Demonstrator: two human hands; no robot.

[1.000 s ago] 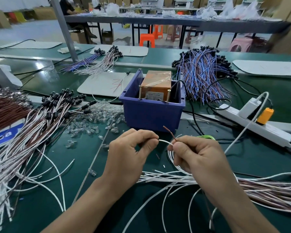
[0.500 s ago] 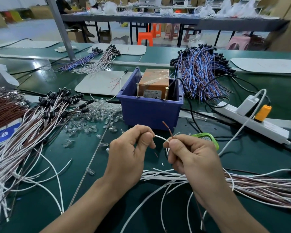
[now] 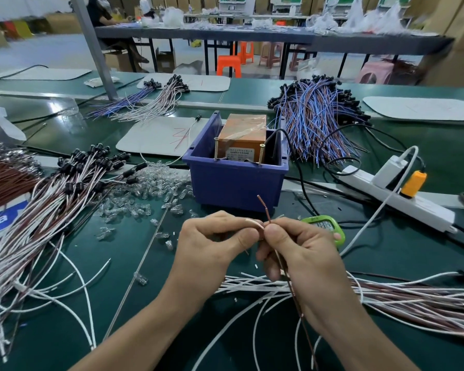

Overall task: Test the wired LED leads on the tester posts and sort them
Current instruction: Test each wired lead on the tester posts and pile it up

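Vs 0.5 s ago the hands have closed up. Left hand [image 3: 212, 253] and right hand [image 3: 306, 255] now sit thumb to thumb, nearly touching, and the white arc that spanned the gap is down to a short stub. Left thumb and forefinger pinch the white wire [image 3: 255, 223] at its end. Right hand pinches the brown wire [image 3: 264, 206], whose tip pokes up in front of the blue bin [image 3: 236, 183]. The rest of the lead [image 3: 296, 299] runs down past the right wrist toward the near edge. Bin hasn't moved. Tester [image 3: 243, 137] sits inside it with two posts [image 3: 215, 149] standing at its front; both wire ends are low in front of the bin wall, not on them. Around: capped white/brown bundle [image 3: 51, 202] fanned out on the left, clear LEDs [image 3: 150, 188] loose between it and the bin, second bundle [image 3: 413, 298] lying across under the right wrist, blue/brown bundle [image 3: 316, 124] behind the bin, power strip [image 3: 402, 204] on the right. Right hand hides part of a green-rimmed gadget [image 3: 330, 228]; can't tell what it is.
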